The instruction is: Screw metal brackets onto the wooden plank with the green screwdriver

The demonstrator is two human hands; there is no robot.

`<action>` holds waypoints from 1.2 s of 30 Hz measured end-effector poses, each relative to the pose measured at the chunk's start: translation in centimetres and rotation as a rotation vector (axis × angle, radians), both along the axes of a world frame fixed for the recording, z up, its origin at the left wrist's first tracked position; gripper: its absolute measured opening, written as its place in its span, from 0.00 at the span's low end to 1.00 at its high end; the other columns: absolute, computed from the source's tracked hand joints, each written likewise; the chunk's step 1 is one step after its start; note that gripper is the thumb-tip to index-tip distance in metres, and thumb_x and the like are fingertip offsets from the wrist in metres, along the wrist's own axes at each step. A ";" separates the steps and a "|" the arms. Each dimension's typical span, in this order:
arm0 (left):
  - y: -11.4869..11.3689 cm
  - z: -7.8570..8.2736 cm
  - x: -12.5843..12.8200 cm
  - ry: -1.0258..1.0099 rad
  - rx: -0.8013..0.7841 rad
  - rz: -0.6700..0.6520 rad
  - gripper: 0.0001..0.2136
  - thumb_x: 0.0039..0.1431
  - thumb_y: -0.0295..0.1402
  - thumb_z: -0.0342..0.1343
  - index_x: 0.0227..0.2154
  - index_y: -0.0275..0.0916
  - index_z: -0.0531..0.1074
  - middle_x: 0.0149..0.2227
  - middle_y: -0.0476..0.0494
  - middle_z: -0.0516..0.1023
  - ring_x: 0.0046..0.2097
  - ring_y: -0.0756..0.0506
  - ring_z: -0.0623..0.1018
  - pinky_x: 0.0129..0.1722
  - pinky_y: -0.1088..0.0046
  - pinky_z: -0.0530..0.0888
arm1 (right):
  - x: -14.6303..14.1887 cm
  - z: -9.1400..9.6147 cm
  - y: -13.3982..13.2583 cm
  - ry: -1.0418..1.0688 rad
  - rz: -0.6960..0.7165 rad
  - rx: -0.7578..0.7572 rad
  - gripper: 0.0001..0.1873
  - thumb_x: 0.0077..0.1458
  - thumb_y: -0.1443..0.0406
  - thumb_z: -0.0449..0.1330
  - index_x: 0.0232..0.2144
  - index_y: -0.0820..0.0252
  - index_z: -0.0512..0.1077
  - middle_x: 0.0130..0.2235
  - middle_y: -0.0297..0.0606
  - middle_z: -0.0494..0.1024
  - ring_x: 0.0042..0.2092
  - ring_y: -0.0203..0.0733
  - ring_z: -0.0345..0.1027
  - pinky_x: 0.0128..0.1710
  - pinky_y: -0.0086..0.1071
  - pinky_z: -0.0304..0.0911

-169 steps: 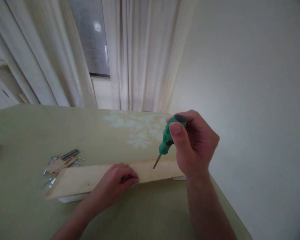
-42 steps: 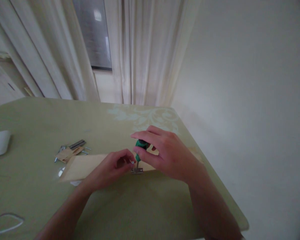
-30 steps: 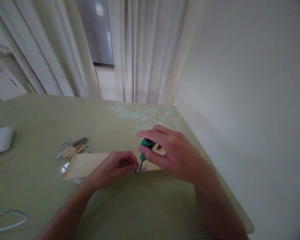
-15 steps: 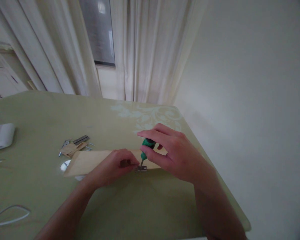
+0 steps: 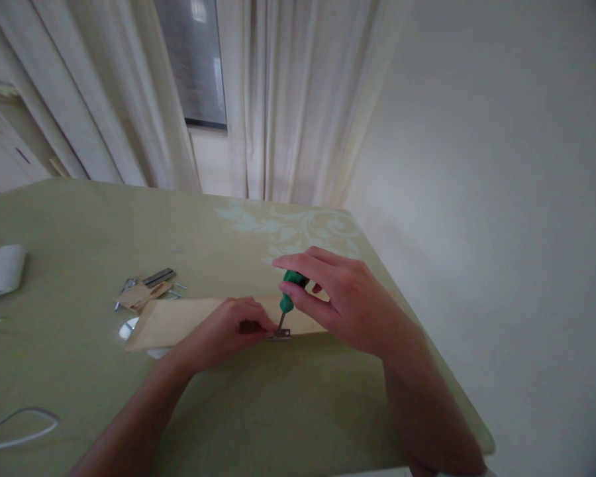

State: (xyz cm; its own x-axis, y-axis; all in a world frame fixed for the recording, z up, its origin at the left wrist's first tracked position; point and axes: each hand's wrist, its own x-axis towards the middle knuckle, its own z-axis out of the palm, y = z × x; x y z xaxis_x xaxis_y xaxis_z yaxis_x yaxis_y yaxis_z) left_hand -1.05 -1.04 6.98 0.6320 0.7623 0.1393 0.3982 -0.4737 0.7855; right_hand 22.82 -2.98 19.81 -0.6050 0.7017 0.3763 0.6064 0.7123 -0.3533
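My right hand [image 5: 345,301] is closed around a green screwdriver [image 5: 287,303], its dark handle end partly hidden by my fingers. The steel shaft slants down to a small metal hinge [image 5: 280,334] at the near edge of a flat wooden board [image 5: 179,315]. Beside the shaft, my left hand [image 5: 233,324] is closed, its thumb and fingertips pressed together on the left end of the hinge. Whether a screw sits under the tip is too small to tell.
Metal hardware [image 5: 159,277], brown paper scraps [image 5: 142,296] and several pins lie beyond the board's left end. A white device [image 5: 2,268] and a white cable [image 5: 27,424] are farther left. The green-covered table [image 5: 258,417] ends on the right near a wall.
My right hand and the screwdriver have shifted only slightly, with the fingers turned a little on the handle. My left hand stays at the hinge.
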 end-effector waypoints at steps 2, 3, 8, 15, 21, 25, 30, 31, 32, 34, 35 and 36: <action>0.1 -0.1 0.0 -0.001 0.038 -0.012 0.06 0.66 0.37 0.61 0.37 0.44 0.82 0.37 0.48 0.82 0.39 0.47 0.78 0.41 0.72 0.71 | 0.0 -0.1 -0.1 0.001 0.002 -0.011 0.17 0.71 0.60 0.58 0.59 0.55 0.73 0.50 0.39 0.81 0.48 0.41 0.75 0.50 0.34 0.69; 0.1 -0.1 0.0 0.016 0.055 -0.004 0.04 0.64 0.36 0.63 0.38 0.44 0.81 0.37 0.48 0.82 0.40 0.46 0.78 0.41 0.72 0.70 | 0.0 -0.1 -0.1 -0.002 0.000 -0.012 0.18 0.70 0.60 0.59 0.59 0.54 0.73 0.51 0.39 0.81 0.48 0.41 0.75 0.51 0.35 0.69; 0.0 -0.5 0.2 0.115 0.139 0.048 0.04 0.61 0.32 0.67 0.38 0.43 0.80 0.30 0.51 0.76 0.35 0.48 0.73 0.36 0.73 0.66 | 0.1 -0.3 -0.1 -0.018 -0.017 0.003 0.19 0.70 0.60 0.59 0.60 0.54 0.72 0.51 0.39 0.80 0.47 0.41 0.75 0.49 0.35 0.69; -0.4 -0.7 0.4 0.118 0.233 0.031 0.01 0.64 0.32 0.65 0.37 0.42 0.79 0.29 0.51 0.75 0.35 0.48 0.72 0.36 0.73 0.66 | 0.3 -0.2 -0.2 -0.031 -0.022 0.007 0.18 0.70 0.60 0.59 0.60 0.54 0.73 0.50 0.39 0.80 0.46 0.41 0.75 0.48 0.35 0.69; -0.5 -1.0 0.3 0.152 0.289 0.041 0.02 0.65 0.33 0.64 0.38 0.42 0.79 0.31 0.50 0.76 0.35 0.48 0.73 0.36 0.73 0.66 | 0.1 -0.2 -0.2 -0.012 -0.009 0.014 0.18 0.70 0.61 0.60 0.59 0.54 0.73 0.50 0.38 0.80 0.47 0.41 0.75 0.49 0.34 0.69; -0.6 -1.1 0.3 0.164 0.282 0.033 0.02 0.67 0.33 0.63 0.38 0.42 0.78 0.32 0.49 0.76 0.36 0.47 0.74 0.37 0.72 0.66 | 0.1 -0.2 -0.2 -0.007 0.001 0.012 0.18 0.69 0.62 0.61 0.58 0.55 0.73 0.51 0.39 0.80 0.49 0.42 0.75 0.50 0.35 0.69; -0.5 -1.1 0.2 0.147 0.285 0.000 0.03 0.68 0.33 0.61 0.42 0.44 0.78 0.36 0.47 0.78 0.41 0.45 0.76 0.41 0.71 0.69 | 0.3 0.2 -0.4 -0.005 0.046 -0.023 0.21 0.68 0.64 0.61 0.61 0.56 0.71 0.53 0.40 0.80 0.52 0.43 0.74 0.53 0.37 0.68; -0.5 -1.1 0.2 0.148 0.279 0.001 0.03 0.68 0.33 0.61 0.42 0.44 0.78 0.36 0.48 0.78 0.41 0.46 0.76 0.40 0.71 0.69 | 0.4 0.3 -0.4 -0.007 0.052 -0.031 0.21 0.68 0.64 0.60 0.61 0.56 0.71 0.53 0.40 0.80 0.53 0.43 0.74 0.53 0.37 0.68; -0.5 -1.1 0.2 0.153 0.270 0.008 0.03 0.67 0.32 0.61 0.42 0.44 0.78 0.36 0.48 0.78 0.40 0.46 0.76 0.40 0.72 0.69 | 0.5 0.3 -0.4 -0.009 0.056 -0.035 0.20 0.69 0.64 0.59 0.61 0.55 0.71 0.54 0.39 0.80 0.53 0.43 0.74 0.53 0.37 0.68; -0.5 -1.0 0.2 0.165 0.253 0.045 0.04 0.64 0.30 0.63 0.41 0.43 0.77 0.34 0.49 0.77 0.37 0.47 0.75 0.37 0.72 0.68 | 0.5 0.3 -0.3 -0.001 0.056 -0.032 0.21 0.69 0.64 0.60 0.62 0.55 0.70 0.56 0.39 0.80 0.54 0.43 0.74 0.54 0.37 0.68; -0.6 -0.9 0.2 0.172 0.246 0.064 0.05 0.63 0.30 0.64 0.41 0.42 0.76 0.34 0.49 0.77 0.36 0.47 0.75 0.36 0.73 0.68 | 0.4 0.2 -0.2 0.008 0.052 -0.025 0.22 0.69 0.63 0.61 0.62 0.55 0.69 0.57 0.39 0.80 0.56 0.44 0.74 0.56 0.38 0.68; -0.6 -0.9 0.1 0.178 0.242 0.077 0.06 0.62 0.30 0.65 0.40 0.42 0.75 0.33 0.50 0.77 0.36 0.47 0.75 0.36 0.73 0.67 | 0.3 0.0 -0.1 0.018 0.045 -0.014 0.23 0.69 0.63 0.61 0.63 0.56 0.68 0.58 0.40 0.79 0.56 0.44 0.74 0.57 0.38 0.68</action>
State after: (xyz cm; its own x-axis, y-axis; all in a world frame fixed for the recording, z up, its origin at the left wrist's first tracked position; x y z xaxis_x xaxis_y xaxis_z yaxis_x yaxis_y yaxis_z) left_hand -0.92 -1.68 6.05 0.6041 0.7673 0.2152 0.5617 -0.6016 0.5679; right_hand 23.12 -3.03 19.85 -0.6295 0.6789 0.3779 0.5669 0.7339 -0.3742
